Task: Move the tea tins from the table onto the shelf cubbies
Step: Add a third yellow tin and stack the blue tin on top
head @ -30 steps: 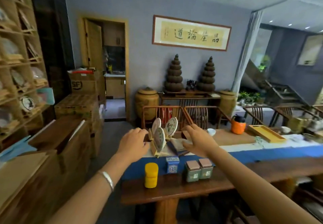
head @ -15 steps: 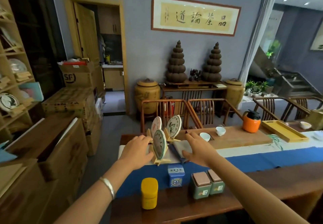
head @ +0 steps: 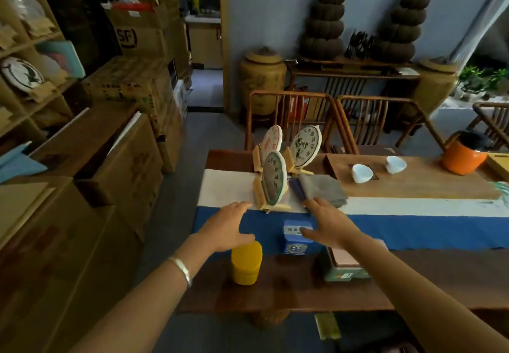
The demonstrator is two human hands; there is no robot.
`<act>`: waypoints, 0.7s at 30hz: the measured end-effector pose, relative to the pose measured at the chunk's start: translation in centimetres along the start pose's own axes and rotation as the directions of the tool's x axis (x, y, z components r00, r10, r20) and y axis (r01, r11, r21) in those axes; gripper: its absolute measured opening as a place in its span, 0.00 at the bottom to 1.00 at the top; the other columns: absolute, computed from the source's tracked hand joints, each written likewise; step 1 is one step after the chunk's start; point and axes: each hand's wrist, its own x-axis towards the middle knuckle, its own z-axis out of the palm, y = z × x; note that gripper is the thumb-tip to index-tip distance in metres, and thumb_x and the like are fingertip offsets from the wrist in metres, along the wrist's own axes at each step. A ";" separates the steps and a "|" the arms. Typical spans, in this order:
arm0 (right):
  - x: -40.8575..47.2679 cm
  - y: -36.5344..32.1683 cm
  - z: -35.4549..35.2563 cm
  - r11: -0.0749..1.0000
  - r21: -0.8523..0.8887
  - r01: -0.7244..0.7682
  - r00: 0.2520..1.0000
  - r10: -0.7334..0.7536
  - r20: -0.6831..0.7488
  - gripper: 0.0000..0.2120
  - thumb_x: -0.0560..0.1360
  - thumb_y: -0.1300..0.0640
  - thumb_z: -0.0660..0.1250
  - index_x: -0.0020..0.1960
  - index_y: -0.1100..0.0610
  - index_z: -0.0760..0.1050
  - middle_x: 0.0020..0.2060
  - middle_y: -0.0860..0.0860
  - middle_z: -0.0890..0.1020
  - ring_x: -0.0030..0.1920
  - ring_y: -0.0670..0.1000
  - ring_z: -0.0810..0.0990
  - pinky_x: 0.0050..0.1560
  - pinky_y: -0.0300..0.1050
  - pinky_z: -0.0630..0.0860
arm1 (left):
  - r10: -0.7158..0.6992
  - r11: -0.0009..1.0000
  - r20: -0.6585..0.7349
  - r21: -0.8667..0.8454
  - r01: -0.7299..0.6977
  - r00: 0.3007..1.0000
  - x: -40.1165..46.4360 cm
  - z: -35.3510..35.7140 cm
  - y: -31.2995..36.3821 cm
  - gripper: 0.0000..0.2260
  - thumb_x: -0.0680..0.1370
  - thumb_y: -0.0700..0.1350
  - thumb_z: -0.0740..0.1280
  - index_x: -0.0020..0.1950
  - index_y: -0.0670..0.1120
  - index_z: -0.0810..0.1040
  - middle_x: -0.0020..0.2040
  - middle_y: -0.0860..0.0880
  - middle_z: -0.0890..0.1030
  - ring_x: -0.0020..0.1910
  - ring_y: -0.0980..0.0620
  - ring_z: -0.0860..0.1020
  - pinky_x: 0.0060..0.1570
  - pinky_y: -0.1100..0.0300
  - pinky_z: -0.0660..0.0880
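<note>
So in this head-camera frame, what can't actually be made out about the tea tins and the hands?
- Green tin: right forearm covers much of it; whether a second one stands behind is hidden.
- Blue tin: right hand overlaps its top; contact unclear, label blurred.
- Yellow tin: left hand overlaps its rim; touching or hovering unclear.
- Shelf cubbies: cut by left edge.

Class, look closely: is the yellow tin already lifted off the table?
No: the yellow tin stands on the table, beneath the open left hand.

Tea shop: tea cakes (head: 275, 179) on stands, cups (head: 362, 173), stacked cartons (head: 129, 85), display shelf (head: 24, 47).
</note>
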 end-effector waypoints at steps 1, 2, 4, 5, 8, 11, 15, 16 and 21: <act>0.5 0.6 0.8 1.000 0.001 0.002 1.000 -0.002 0.024 0.31 0.70 0.43 0.71 0.69 0.50 0.64 0.63 0.53 0.72 0.58 0.54 0.74 0.56 0.48 0.73 | -0.023 0.999 0.034 -0.022 0.024 0.999 0.1 0.9 -0.4 0.39 0.69 0.59 0.72 0.75 0.53 0.57 0.73 0.51 0.66 0.70 0.50 0.65 0.63 0.53 0.69; 1.0 1.1 1.6 1.000 0.002 0.002 0.999 -0.002 0.043 0.33 0.70 0.43 0.71 0.70 0.50 0.63 0.64 0.53 0.71 0.59 0.54 0.74 0.56 0.48 0.73 | -0.044 0.998 0.071 -0.038 0.047 0.997 0.2 1.9 -0.8 0.42 0.68 0.60 0.73 0.76 0.54 0.56 0.74 0.51 0.64 0.71 0.50 0.64 0.64 0.53 0.68; 2.0 2.3 3.2 1.000 0.003 -0.001 0.998 0.000 0.070 0.37 0.68 0.43 0.73 0.71 0.50 0.61 0.65 0.53 0.70 0.61 0.54 0.73 0.57 0.48 0.74 | -0.079 0.995 0.137 -0.056 0.087 0.987 0.4 3.7 -1.7 0.48 0.65 0.60 0.75 0.77 0.55 0.52 0.77 0.51 0.58 0.74 0.50 0.59 0.67 0.53 0.64; 2.6 2.8 4.0 1.000 0.005 -0.002 0.996 0.001 0.084 0.39 0.68 0.43 0.74 0.72 0.51 0.60 0.66 0.53 0.70 0.62 0.55 0.72 0.57 0.48 0.74 | -0.095 0.992 0.162 -0.063 0.106 0.982 0.6 4.6 -2.1 0.50 0.64 0.61 0.76 0.78 0.55 0.49 0.78 0.52 0.55 0.75 0.49 0.55 0.68 0.52 0.62; 4.1 4.5 6.7 1.000 -0.029 0.003 0.990 0.001 0.142 0.48 0.65 0.42 0.76 0.76 0.53 0.54 0.70 0.55 0.66 0.67 0.57 0.69 0.62 0.51 0.72 | -0.140 0.984 0.204 -0.077 0.159 0.969 0.9 7.4 -3.6 0.57 0.61 0.60 0.78 0.77 0.58 0.41 0.78 0.53 0.50 0.76 0.49 0.51 0.70 0.50 0.59; 5.7 5.8 8.9 0.994 -0.109 0.024 0.980 -0.002 0.200 0.54 0.64 0.40 0.76 0.77 0.55 0.49 0.74 0.56 0.62 0.71 0.59 0.65 0.67 0.53 0.68 | -0.177 0.972 0.207 -0.118 0.204 0.962 1.1 9.2 -4.8 0.58 0.58 0.59 0.79 0.76 0.60 0.42 0.75 0.50 0.56 0.73 0.47 0.59 0.67 0.49 0.65; 7.2 6.9 10.8 0.988 -0.153 0.014 0.966 0.026 0.256 0.54 0.63 0.43 0.77 0.77 0.57 0.49 0.71 0.57 0.64 0.68 0.60 0.67 0.64 0.54 0.71 | -0.166 0.960 0.193 -0.193 0.203 0.967 1.1 10.5 -5.9 0.50 0.58 0.58 0.79 0.71 0.62 0.51 0.68 0.52 0.61 0.63 0.48 0.68 0.58 0.49 0.72; 7.4 7.0 11.3 0.990 -0.140 0.008 0.966 0.028 0.257 0.51 0.64 0.44 0.77 0.76 0.57 0.52 0.69 0.57 0.66 0.67 0.59 0.69 0.62 0.53 0.72 | -0.159 0.960 0.175 -0.202 0.194 0.972 1.1 10.7 -6.1 0.48 0.57 0.58 0.79 0.69 0.62 0.53 0.67 0.53 0.62 0.62 0.49 0.68 0.57 0.50 0.73; 8.0 7.9 12.3 1.000 -0.029 0.004 0.976 0.003 0.220 0.35 0.61 0.49 0.79 0.62 0.55 0.65 0.58 0.54 0.74 0.54 0.54 0.73 0.50 0.46 0.74 | -0.140 0.959 0.134 -0.230 0.168 0.981 1.0 11.4 -6.8 0.43 0.56 0.60 0.78 0.64 0.62 0.57 0.63 0.58 0.63 0.58 0.53 0.69 0.51 0.56 0.73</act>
